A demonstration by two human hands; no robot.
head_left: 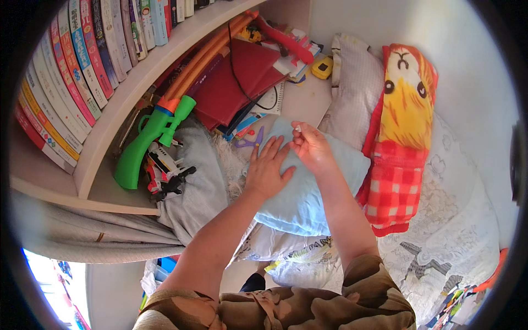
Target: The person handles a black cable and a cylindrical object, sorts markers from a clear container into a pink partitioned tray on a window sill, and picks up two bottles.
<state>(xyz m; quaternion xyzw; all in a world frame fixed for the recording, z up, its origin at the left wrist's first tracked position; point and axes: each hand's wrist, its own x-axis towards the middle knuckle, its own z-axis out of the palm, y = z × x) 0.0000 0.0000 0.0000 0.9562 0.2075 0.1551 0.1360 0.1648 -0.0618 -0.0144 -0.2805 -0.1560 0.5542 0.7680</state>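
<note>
My left hand (266, 175) lies flat with its fingers spread on a light blue folded cloth or thin pillow (300, 206). Over the far right part of that blue fabric, my right hand (312, 147) is closed in a pinch. A small white thing (298, 128) shows at its fingertips, too small to name. Just beyond my left fingertips lies a pair of purple scissors (254, 141), with a tiny red object (251, 132) beside it.
Books fill the shelf (88, 165) at the left. Below lie a green and orange toy gun (136, 157), a toy vehicle (163, 165), dark red folders (242, 82) and a yellow tape measure (323, 67). To the right rest a folded red-yellow blanket (400, 159) and a pale pillow (357, 77).
</note>
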